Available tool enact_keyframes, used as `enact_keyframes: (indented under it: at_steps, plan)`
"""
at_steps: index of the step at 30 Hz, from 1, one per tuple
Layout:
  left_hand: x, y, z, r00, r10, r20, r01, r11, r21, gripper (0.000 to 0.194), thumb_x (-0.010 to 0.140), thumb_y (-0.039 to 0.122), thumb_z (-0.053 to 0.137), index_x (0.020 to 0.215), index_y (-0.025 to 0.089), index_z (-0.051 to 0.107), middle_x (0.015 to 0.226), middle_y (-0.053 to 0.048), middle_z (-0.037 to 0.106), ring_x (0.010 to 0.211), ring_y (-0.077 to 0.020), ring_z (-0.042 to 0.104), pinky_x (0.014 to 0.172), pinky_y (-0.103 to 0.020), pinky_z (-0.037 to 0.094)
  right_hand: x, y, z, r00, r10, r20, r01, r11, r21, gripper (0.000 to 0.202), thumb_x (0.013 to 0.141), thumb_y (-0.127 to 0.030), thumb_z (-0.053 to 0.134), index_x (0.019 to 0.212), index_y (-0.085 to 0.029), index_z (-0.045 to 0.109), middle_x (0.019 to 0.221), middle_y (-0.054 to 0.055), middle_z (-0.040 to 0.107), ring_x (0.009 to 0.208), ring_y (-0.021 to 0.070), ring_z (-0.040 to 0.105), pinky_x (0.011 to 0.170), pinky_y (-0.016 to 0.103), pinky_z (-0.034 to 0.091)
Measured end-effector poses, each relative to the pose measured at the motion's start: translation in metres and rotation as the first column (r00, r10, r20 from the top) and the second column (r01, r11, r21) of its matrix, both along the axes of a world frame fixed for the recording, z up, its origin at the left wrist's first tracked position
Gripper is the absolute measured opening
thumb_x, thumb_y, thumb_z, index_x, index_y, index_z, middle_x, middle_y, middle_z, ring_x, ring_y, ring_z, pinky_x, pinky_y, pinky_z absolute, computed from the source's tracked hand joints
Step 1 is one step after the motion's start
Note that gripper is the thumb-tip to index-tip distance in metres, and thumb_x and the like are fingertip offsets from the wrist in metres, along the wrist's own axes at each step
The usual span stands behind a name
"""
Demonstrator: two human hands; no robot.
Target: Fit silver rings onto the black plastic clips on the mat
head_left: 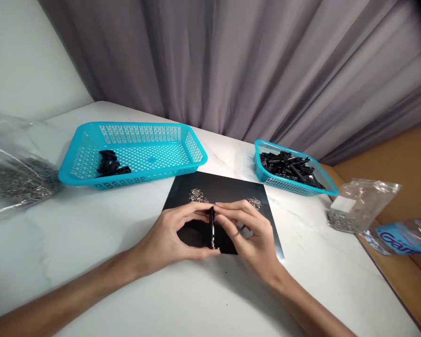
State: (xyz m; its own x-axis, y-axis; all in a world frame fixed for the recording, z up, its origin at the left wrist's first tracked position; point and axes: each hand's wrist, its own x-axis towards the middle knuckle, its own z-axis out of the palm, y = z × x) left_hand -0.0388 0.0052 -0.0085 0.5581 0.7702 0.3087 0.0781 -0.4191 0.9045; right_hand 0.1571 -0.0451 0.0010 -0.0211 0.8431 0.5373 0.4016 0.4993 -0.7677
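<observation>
Upright between my hands is a narrow, glossy black plastic clip. My left hand grips it end to end, fingers at its far end and thumb at its near end. My right hand is closed, its fingertips meeting the clip's far end. A thin grey metal tool lies across the right fingers; its tip is hidden. Under both hands is a dark, shiny board. Two piles of small metal parts rest on it: a left pile and a right pile, partly behind my fingers.
A blue basket at the left holds several black pieces. The smaller blue basket is heaped with black parts. Bags of metal bits stand left and right. A plastic bottle lies at the right edge.
</observation>
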Motion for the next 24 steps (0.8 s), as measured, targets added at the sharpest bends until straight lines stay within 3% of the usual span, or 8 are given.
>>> enact_keyframes:
  at_steps: [3,7,13,20,22,24]
  plan:
    - [0.001,0.003,0.0,0.999,-0.019,0.026,0.019,0.999,-0.028,0.071,0.063,0.03,0.094,0.126,0.017,0.063,0.114,-0.009,0.075,0.101,-0.0265,0.075,0.097,-0.038,0.064,0.007,0.004,0.009,0.993,0.017,-0.115,-0.04,0.979,-0.201,0.015,0.096,-0.026,0.067,0.102,-0.027,0.081,0.102,0.007,0.076,0.087,0.02,0.07,0.061,0.03,0.056]
    - [0.001,0.004,-0.001,0.999,-0.042,0.012,0.042,0.999,-0.011,0.07,0.065,0.028,0.093,0.127,0.019,0.061,0.115,-0.009,0.075,0.102,-0.0256,0.075,0.098,-0.037,0.063,0.013,0.01,0.009,0.964,0.011,-0.265,-0.103,0.936,-0.337,0.014,0.091,-0.034,0.073,0.099,-0.026,0.082,0.101,0.006,0.077,0.078,0.0166,0.065,0.054,0.026,0.049]
    - [0.0,0.002,-0.002,0.999,-0.037,-0.016,0.038,0.998,0.042,0.07,0.066,0.027,0.092,0.128,0.018,0.061,0.111,-0.008,0.075,0.098,-0.0238,0.075,0.095,-0.035,0.064,0.015,0.015,0.01,0.968,-0.001,-0.251,-0.09,0.931,-0.353,0.008,0.083,-0.034,0.082,0.085,-0.026,0.083,0.089,0.004,0.078,0.069,0.0151,0.061,0.053,0.027,0.041]
    - [0.0,0.003,-0.002,0.993,-0.041,-0.114,0.056,0.989,0.135,0.062,0.068,0.027,0.088,0.124,0.018,0.064,0.112,-0.008,0.075,0.098,-0.0243,0.074,0.094,-0.036,0.063,0.019,0.019,0.007,0.966,0.049,-0.254,-0.148,0.91,-0.387,0.018,0.077,-0.04,0.086,0.082,-0.024,0.082,0.084,0.002,0.074,0.055,0.0096,0.046,0.047,0.027,0.032]
    - [0.0,0.003,-0.001,0.992,-0.05,-0.119,0.064,0.991,0.118,0.063,0.068,0.026,0.089,0.125,0.018,0.064,0.113,-0.008,0.075,0.098,-0.024,0.074,0.095,-0.036,0.063,0.021,0.018,0.008,0.975,0.061,-0.215,-0.142,0.914,-0.381,0.018,0.078,-0.041,0.085,0.082,-0.024,0.081,0.086,0.002,0.074,0.056,0.0102,0.048,0.048,0.027,0.034]
    - [0.0,0.004,0.001,0.991,-0.058,-0.119,0.066,0.996,0.064,0.066,0.067,0.026,0.089,0.127,0.019,0.063,0.114,-0.007,0.075,0.099,-0.0237,0.075,0.096,-0.036,0.062,0.024,0.015,0.012,0.988,0.051,-0.146,-0.099,0.935,-0.341,0.018,0.088,-0.042,0.077,0.086,-0.024,0.08,0.092,0.003,0.073,0.068,0.0139,0.058,0.056,0.028,0.041]
